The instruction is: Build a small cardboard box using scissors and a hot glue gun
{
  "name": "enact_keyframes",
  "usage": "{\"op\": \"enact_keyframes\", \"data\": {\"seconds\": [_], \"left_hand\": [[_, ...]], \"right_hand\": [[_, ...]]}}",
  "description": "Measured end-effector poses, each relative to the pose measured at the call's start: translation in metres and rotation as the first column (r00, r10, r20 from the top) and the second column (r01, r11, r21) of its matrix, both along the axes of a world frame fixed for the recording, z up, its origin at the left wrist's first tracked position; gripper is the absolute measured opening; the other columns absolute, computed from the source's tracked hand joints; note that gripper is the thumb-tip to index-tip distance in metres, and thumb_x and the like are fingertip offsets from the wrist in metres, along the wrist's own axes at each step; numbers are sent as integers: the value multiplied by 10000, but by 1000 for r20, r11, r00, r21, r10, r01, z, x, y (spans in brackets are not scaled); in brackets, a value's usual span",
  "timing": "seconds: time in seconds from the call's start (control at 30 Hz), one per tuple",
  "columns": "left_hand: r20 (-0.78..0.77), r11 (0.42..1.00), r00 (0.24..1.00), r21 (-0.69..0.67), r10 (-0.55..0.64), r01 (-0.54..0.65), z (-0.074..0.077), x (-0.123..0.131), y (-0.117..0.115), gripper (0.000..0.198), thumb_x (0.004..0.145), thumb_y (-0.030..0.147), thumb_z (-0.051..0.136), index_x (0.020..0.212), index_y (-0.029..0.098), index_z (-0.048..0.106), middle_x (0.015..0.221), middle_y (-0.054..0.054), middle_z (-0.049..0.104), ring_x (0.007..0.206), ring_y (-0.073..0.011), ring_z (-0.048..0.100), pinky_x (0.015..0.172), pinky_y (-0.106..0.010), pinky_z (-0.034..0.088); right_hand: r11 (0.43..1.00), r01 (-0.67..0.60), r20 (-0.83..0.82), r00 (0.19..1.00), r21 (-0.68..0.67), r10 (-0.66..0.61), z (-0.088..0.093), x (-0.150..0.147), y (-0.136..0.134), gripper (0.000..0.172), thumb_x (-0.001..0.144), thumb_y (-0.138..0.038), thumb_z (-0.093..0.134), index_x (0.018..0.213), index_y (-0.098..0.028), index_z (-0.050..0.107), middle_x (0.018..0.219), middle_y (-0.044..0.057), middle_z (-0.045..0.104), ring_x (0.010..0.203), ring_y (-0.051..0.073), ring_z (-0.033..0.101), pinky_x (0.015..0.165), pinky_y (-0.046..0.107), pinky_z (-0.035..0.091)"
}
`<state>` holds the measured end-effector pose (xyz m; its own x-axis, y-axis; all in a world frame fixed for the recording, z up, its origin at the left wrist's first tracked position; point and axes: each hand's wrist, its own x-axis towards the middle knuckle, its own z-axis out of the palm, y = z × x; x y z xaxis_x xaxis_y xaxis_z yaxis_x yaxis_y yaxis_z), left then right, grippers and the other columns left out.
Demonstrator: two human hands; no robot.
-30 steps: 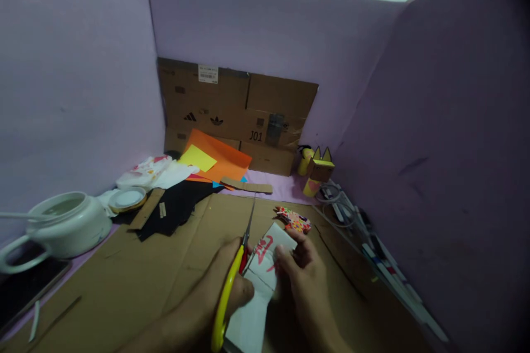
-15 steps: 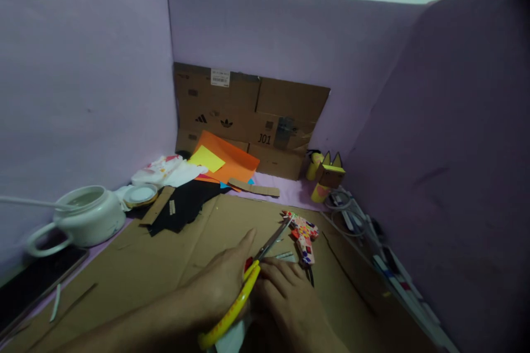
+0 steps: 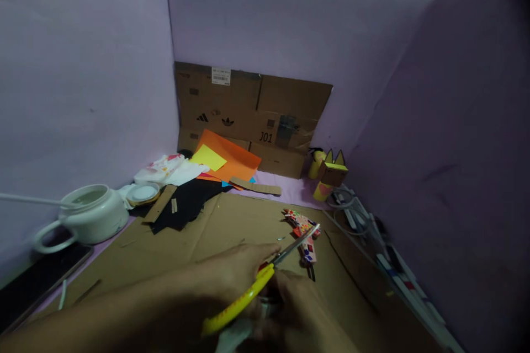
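Note:
A pair of scissors [image 3: 242, 300] with yellow handles is in my left hand [image 3: 232, 273], which is closed about it near the pivot. The blades point up and to the right. My right hand [image 3: 308, 309] is curled close beside the handles, blurred, its fingertips hidden. Below and between the hands shows a whitish piece [image 3: 234, 336], partly covered and too unclear to name. Just beyond the blades, a glue gun [image 3: 307, 251] with a colourful pattern lies on the cardboard sheet [image 3: 223, 226]; the blade tips overlap it in view.
To the left are a white pot [image 3: 97, 218] and a dark phone-like slab [image 3: 45, 281]. Orange paper [image 3: 232, 157], black sheet [image 3: 182, 209] and cardboard strips [image 3: 256, 186] lie at the back. Yellow-and-brown craft figures [image 3: 331, 176] stand right, near cables and pens [image 3: 397, 273].
Both hands and the scissors have shifted right, and the blades now cross over the glue gun. My left thumb has swung from pointing up to lying along the blades.

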<state>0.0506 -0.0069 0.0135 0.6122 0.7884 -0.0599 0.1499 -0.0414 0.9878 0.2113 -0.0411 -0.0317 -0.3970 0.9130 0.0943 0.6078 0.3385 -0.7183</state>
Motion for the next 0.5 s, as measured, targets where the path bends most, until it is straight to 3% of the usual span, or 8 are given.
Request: {"op": "enact_keyframes", "data": {"seconds": [0.03,0.07,0.17,0.3,0.4,0.43,0.5], "left_hand": [[-21,995,997,-77,-72,70,4,3,4,502,489,73,681,971,210,675,620,39,649,512,-131,542,435,-194,368],[-21,988,997,-140,-69,65,7,4,9,439,529,130,703,962,189,664,607,36,634,496,-116,531,431,-186,357],[33,959,979,-208,201,-190,12,1,32,305,622,371,718,812,150,625,471,61,521,378,-76,437,361,-171,300],[104,922,924,-168,367,-348,10,-18,48,378,728,507,598,865,160,536,536,60,521,333,-50,385,331,-161,294],[240,896,863,-110,445,-431,-6,-22,33,466,684,470,672,1002,188,479,707,14,596,462,-83,504,406,-180,384],[299,876,826,-86,477,-474,-13,-20,24,500,662,435,704,1031,198,464,745,3,606,515,-99,537,442,-191,409],[325,877,823,-47,466,-478,-23,-10,5,525,644,339,735,1064,209,447,843,-26,625,657,-141,593,550,-223,461]], "right_hand": [[993,-4,-127,992,-114,-11,1,1,-1,212,567,-207,734,742,-215,615,695,-12,667,600,167,586,495,219,371],[976,-15,-262,964,-215,-43,2,1,-1,210,571,-213,729,731,-212,593,671,-24,650,586,155,574,483,208,364],[905,-10,-561,788,-425,-255,1,3,7,305,509,-214,752,672,-206,494,569,-67,570,501,110,499,449,188,335],[853,53,-647,628,-519,-432,-1,6,19,363,450,-255,799,653,-171,510,537,-60,574,481,90,478,474,186,342],[820,34,-697,508,-571,-506,-5,4,19,417,487,-323,818,778,-150,573,616,-26,638,506,107,537,515,209,399],[816,28,-707,483,-577,-517,-6,2,18,438,489,-333,825,803,-148,581,630,-18,647,522,115,556,525,214,413],[818,30,-713,473,-575,-519,-9,-3,15,440,499,-336,832,813,-144,590,654,-2,661,558,132,587,548,224,436]]}}
